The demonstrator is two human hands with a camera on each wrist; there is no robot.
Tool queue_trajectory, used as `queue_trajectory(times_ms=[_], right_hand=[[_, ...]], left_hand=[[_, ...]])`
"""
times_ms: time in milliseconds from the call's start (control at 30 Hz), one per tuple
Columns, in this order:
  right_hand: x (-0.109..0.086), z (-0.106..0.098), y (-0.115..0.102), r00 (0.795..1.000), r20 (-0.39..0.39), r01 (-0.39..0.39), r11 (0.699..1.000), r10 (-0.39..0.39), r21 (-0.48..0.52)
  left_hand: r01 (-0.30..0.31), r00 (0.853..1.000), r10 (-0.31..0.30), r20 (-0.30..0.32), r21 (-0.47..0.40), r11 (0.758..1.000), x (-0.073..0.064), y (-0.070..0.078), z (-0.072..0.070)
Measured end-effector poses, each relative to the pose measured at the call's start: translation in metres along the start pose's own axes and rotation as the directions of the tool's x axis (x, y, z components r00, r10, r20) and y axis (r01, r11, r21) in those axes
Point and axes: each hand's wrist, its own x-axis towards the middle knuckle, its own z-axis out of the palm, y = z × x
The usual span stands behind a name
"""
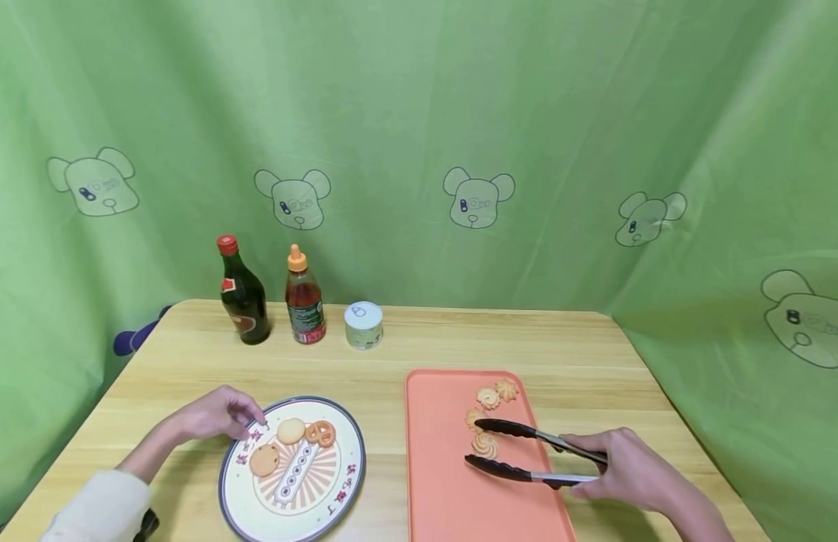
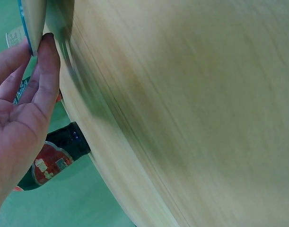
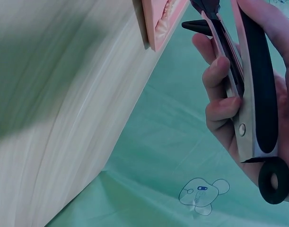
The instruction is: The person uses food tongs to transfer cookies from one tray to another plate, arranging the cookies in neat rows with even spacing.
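My left hand point(image 1: 227, 413) is at the left rim of a round white plate point(image 1: 347, 493) with a blue edge; in the left wrist view its fingers pinch that rim. On the plate lie a plain round cookie point(image 1: 291, 430), a pretzel point(image 1: 321, 433) and a cookie with dark specks point(image 1: 264, 460). My right hand point(image 1: 618, 467) grips black-and-silver tongs point(image 1: 542, 477) by the handles. Their spread tips reach over a pink tray point(image 1: 440, 482), either side of a swirled cookie point(image 1: 485, 446). Another cookie point(image 1: 474, 418) lies partly under the upper tip.
Two more piped cookies, a ring-shaped one point(image 1: 488, 398) and a star-shaped one point(image 1: 506, 389), lie at the tray's far right corner. Behind the plate stand a dark bottle point(image 1: 245, 301), a sauce bottle point(image 1: 305, 309) and a can point(image 1: 364, 327). A green curtain point(image 1: 391, 90) surrounds the wooden table point(image 1: 527, 339).
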Motion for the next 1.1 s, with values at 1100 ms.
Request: queue_trajectory(times_ms=[1100], right_hand=[[-0.0051,0.0021,0.0084,0.999,0.032,-0.021,1.000,0.021,-0.008]], left_hand=[[0.002,1.000,-0.002,0.002,0.004,1.000,-0.0005,0.0009,-0.0004]])
